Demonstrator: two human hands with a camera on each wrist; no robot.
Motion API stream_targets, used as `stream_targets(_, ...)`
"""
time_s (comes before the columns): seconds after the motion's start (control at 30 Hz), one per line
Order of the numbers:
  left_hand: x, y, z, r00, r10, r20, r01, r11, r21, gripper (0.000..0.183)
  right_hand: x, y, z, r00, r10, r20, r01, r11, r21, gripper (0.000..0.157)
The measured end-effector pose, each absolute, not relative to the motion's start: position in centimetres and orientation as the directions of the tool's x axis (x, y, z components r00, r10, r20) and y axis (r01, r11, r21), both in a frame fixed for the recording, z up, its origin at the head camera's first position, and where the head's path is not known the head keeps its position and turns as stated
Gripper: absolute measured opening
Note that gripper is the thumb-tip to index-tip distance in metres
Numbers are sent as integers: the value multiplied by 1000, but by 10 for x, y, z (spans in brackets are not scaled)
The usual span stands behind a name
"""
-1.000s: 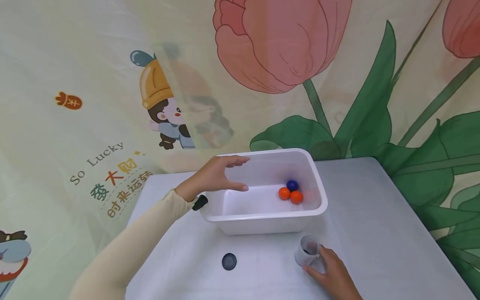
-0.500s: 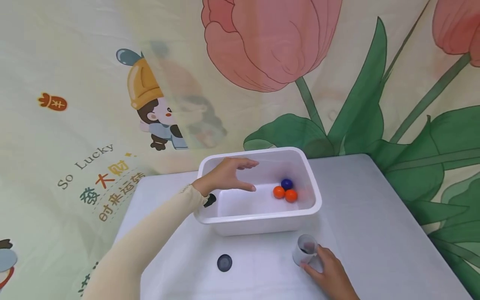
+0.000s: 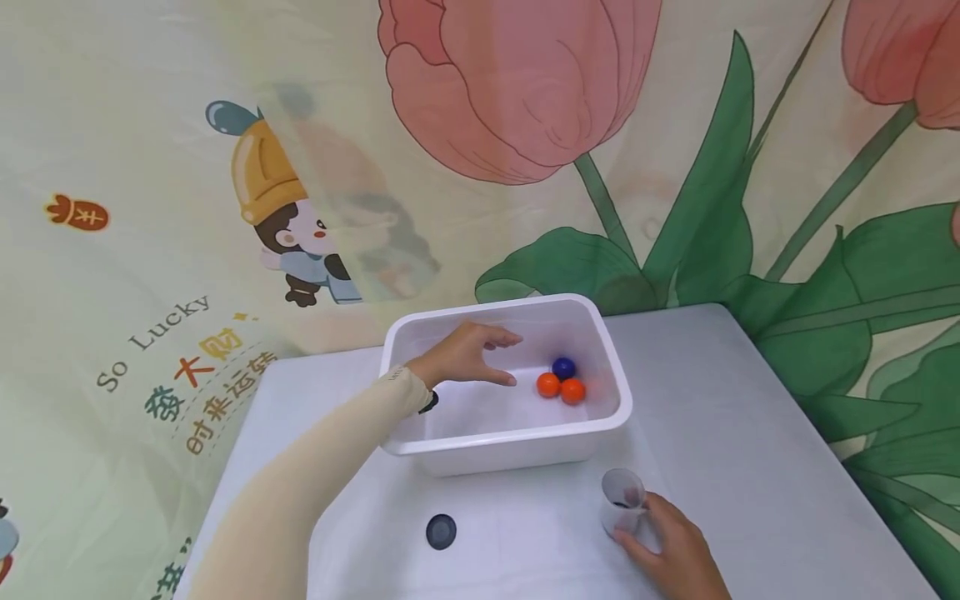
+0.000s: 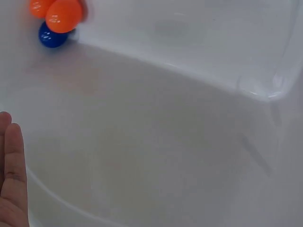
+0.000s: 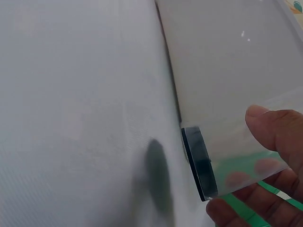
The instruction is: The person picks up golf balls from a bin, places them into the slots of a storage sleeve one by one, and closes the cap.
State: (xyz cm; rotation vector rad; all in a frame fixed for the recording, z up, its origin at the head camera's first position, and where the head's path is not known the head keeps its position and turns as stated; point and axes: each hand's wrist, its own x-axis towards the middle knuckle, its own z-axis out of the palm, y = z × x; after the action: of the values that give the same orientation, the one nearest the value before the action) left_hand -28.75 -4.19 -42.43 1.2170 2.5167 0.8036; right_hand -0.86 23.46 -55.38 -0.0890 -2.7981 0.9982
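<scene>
My left hand [image 3: 467, 357] hovers over the white plastic tub [image 3: 502, 435], thumb and fingers spread apart with nothing between them. To its right, two orange balls [image 3: 573, 391] and a dark blue ball [image 3: 564, 367] lie together on the tub's floor. The left wrist view catches only some straight fingers [image 4: 15, 175] at its left edge. In front of the tub, my right hand [image 3: 673, 546] grips a clear plastic canister [image 3: 622, 502], thumb on one side and fingers on the other. A black base [image 5: 200, 163] shows at the canister's lower end.
A dark round lid [image 3: 441, 532] lies on the white-covered table [image 3: 705, 400], left of the canister. Behind the table hangs a printed curtain [image 3: 480, 208] with tulips and a cartoon figure.
The left hand has moved right, farther over the tub and nearer the balls. The right hand, still gripping the canister, has shifted slightly right relative to the tub. The head view has turned slightly.
</scene>
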Motion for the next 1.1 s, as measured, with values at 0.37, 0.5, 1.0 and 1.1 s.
stream_targets(0.37,-309,-24,-464,-597,800,-62,644,524,557,68,-11,244,-541,-957,154,247,-40,772,-635,53)
stream_targets(0.5,-312,-13,-474,-587,805,-78,642,523,560,67,-12,247,-533,-965,168,201,-5,755,-656,53)
stream_targets(1.0,-328,13,-505,-598,790,-135,652,578,490,59,-24,258,-509,-959,220,179,35,718,-695,58)
stream_targets(1.1,-330,16,-510,-617,768,-174,627,612,482,57,-27,262,-507,-954,222,202,20,718,-696,58)
